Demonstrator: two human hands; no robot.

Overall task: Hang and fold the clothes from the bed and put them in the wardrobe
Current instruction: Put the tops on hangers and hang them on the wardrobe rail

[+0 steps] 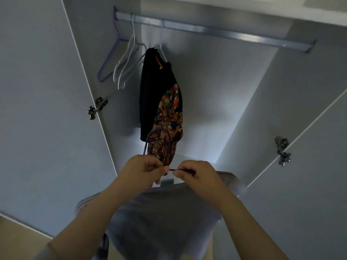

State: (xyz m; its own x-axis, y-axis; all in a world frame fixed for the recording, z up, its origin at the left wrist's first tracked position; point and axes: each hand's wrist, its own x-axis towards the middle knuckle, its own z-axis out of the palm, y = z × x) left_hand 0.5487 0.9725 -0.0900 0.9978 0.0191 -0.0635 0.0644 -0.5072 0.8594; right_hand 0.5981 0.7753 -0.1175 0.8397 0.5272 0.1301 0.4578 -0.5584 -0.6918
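Dim white wardrobe (216, 81), doors (37, 91) open on metal hinges (96, 107), pale beige floor (15, 241) at lower left

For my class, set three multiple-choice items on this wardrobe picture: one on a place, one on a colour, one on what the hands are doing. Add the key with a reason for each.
1. Where does the black garment hang?
A. On the rail, right of the bare hangers
B. On a door hinge
C. Over the person's arm

2. What colour is the leftmost hanger on the rail?
A. White
B. Red
C. Purple

3. What are the hands doing?
A. Both hang idle
B. Both pinch a thin hanger
C. One pushes a door

Key:
1 A: its hanger hooks over the rail, to the right of the bare hangers.
2 C: the leftmost hanger is plainly purple.
3 B: the left hand and the right hand each pinch the wire that runs between them.
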